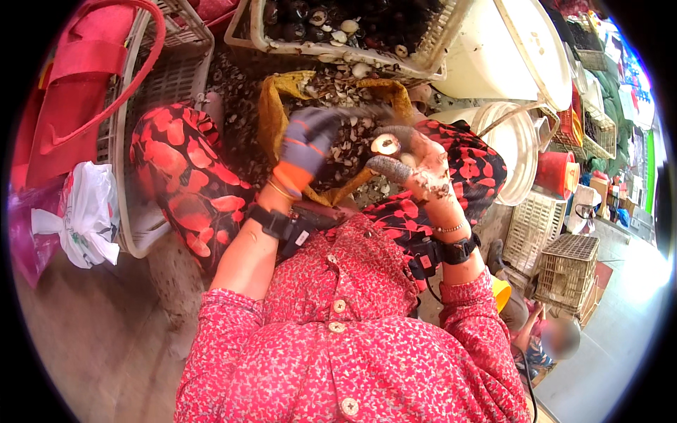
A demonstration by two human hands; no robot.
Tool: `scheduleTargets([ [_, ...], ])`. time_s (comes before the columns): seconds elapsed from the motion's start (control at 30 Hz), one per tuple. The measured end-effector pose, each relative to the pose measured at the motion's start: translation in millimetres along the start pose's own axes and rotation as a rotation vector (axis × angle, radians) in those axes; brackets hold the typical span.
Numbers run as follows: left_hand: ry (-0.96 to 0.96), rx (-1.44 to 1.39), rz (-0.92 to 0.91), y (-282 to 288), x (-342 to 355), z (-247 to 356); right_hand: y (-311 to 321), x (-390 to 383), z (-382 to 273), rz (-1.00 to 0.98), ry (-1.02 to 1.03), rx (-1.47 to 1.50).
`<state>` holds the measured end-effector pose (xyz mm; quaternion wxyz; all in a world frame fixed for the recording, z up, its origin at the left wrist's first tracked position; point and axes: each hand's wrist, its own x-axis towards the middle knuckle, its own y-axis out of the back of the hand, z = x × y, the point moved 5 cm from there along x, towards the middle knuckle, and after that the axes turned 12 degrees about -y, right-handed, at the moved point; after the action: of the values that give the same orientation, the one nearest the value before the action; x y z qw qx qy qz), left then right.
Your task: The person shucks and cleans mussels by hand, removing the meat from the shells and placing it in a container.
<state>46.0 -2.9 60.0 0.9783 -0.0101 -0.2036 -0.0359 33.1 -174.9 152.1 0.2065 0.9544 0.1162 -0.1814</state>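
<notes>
Round dark-skinned nut with a bared white face, up at the fingertips of the right hand, grey-sheathed fingers pinching it firmly! Facing it, the left hand in its purple-and-orange knitted glove is all blur: the fingers look curled, but around what, I can't tell; a thin dark streak runs from it above the nut. Looks like peeling, partly done: white showing, brown rim left. The next move, I'd say, calls for turning the nut to present fresh skin, fingertips clear of any edge. Just beyond, the mustard-yellow fabric sack gapes over dark and pale scraps; farther out, a grimy off-white plastic crate holds more dark round nuts.
</notes>
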Motion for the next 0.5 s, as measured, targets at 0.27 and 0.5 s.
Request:
scheduleTargets([
  [0.27,0.245,-0.219,0.213,7.2,-1.5,-25.0,-8.5,-4.0,-7.6,0.006,0.008,-0.012],
  [0.5,-0.267,0.306,-0.152,-7.2,10.7,45.0,-7.8,6.6,12.3,-0.027,-0.033,0.274],
])
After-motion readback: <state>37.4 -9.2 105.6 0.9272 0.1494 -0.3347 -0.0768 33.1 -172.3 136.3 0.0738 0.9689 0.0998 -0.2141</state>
